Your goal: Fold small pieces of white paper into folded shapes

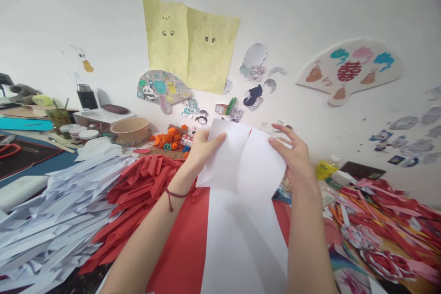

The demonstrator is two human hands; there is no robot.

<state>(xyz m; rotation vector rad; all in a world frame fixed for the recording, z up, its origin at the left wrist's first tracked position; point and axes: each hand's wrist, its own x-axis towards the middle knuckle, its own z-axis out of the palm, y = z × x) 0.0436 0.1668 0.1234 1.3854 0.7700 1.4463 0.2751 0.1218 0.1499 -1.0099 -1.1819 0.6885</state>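
A white sheet of paper (262, 165) is held up in front of me, between both hands. Down its middle runs a line with a notch at the top; I cannot tell whether this is a crease or a split between two pieces. My left hand (203, 149) pinches the left part, thumb in front and fingers hidden behind. On the right edge, my right hand (294, 151) grips with its thumb in front, some fingers raised behind. Below lies a larger white sheet (237, 252), on top of red paper (182, 248).
Piles of white paper strips (65, 220) and red paper strips (138, 197) lie to the left. Red and pink strips (389, 211) cover the right side. Behind are a round tan container (130, 131), orange paper flowers (170, 139) and a yellow bottle (327, 168).
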